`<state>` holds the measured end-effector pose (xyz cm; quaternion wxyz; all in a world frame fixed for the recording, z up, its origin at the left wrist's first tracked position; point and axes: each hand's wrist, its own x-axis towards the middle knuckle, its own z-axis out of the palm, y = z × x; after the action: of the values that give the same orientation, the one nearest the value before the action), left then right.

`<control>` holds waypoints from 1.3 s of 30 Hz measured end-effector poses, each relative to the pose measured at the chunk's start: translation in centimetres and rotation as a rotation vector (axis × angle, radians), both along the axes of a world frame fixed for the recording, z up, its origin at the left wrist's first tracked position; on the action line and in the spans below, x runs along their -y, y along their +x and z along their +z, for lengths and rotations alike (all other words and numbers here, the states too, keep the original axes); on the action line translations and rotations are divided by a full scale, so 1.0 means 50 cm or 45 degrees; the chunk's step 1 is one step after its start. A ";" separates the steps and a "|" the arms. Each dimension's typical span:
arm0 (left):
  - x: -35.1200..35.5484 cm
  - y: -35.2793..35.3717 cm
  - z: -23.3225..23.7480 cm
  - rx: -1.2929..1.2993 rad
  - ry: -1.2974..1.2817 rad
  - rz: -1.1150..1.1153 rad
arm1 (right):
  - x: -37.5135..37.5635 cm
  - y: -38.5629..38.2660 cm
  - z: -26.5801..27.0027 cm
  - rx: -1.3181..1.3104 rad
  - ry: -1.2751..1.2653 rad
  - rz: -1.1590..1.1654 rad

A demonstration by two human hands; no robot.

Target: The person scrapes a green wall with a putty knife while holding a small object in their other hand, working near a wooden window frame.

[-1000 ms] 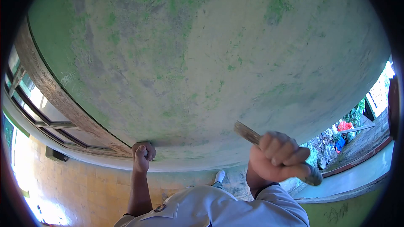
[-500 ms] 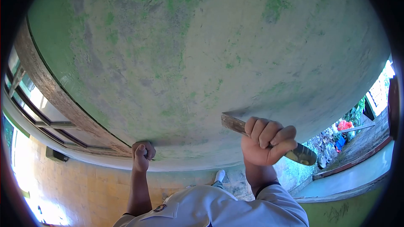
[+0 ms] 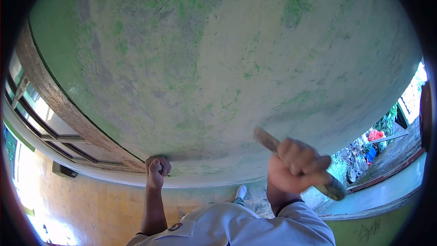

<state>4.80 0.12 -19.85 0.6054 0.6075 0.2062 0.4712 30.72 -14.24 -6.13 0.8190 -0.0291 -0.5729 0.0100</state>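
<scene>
Running up the far left edge: a weathered brown window frame (image 3: 59, 109), bordering the wall (image 3: 218, 54). Pressing against that wall just right of the frame: the left hand (image 3: 157, 169), curling shut into a fist, with no telling from here of anything inside. Spreading across the middle: pale plaster, mottling with green and grey patches, thickest toward the top.

Lying low and right of centre, blade tip touching the wall: the scraper (image 3: 267, 139), angling down and to the right through the right hand (image 3: 298, 167). Wrapping fully closed around the handle, with the butt end poking out beyond the little finger. Blurring slightly, so probably caught mid-stroke.

Judging the stroke:
- Worth holding the blade at a shallow angle.
- Leaning weight from the shoulder rather than the wrist.
- Working in short overlapping passes, aiming at the greener patches.
- Bracing firmly with the left fist for balance.
- Avoiding digging a blade corner into the plaster, and steering clear of the frame's edge.
</scene>
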 end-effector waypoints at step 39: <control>0.002 -0.003 -0.001 0.015 -0.016 -0.008 | 0.004 -0.010 0.008 0.041 0.040 -0.021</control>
<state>4.65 0.02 -19.88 0.6119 0.6015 0.2036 0.4715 30.22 -14.45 -5.74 0.8101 -0.0212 -0.5858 -0.0063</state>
